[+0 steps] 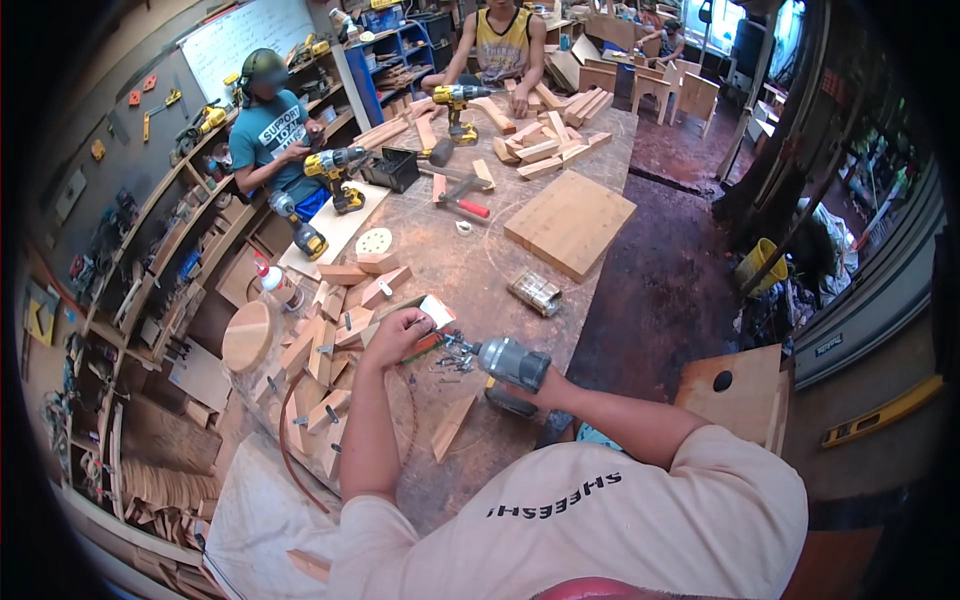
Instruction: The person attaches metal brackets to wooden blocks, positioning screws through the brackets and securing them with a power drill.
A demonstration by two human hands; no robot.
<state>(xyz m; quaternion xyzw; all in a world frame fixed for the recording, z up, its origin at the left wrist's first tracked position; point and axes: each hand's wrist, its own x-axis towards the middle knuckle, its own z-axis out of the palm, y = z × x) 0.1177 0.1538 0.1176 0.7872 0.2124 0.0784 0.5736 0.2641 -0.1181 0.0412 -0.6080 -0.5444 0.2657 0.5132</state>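
My right hand [548, 388] grips a grey cordless driver [512, 362], whose nose points left over the worktable [490, 255]. Close to that nose my left hand [398, 338] has its fingers drawn together; whatever they pinch is too small to make out. Just beyond those fingers sits a small open box [438, 312] with white and orange-red sides. Loose screws [452, 365] lie scattered beneath the driver's tip. A wood block [455, 428] rests in front of them, and many short wood pieces with dark metal fittings [320, 352] are heaped left of my left arm.
Ahead lie a thick square board [570, 222], a metal tin [536, 294] and a red-handled hammer [465, 200]. Yellow drills [340, 178] stand farther back near a glue bottle [280, 287]. Two people [272, 140] are at the table's far side. Shelves [150, 260] line the left wall.
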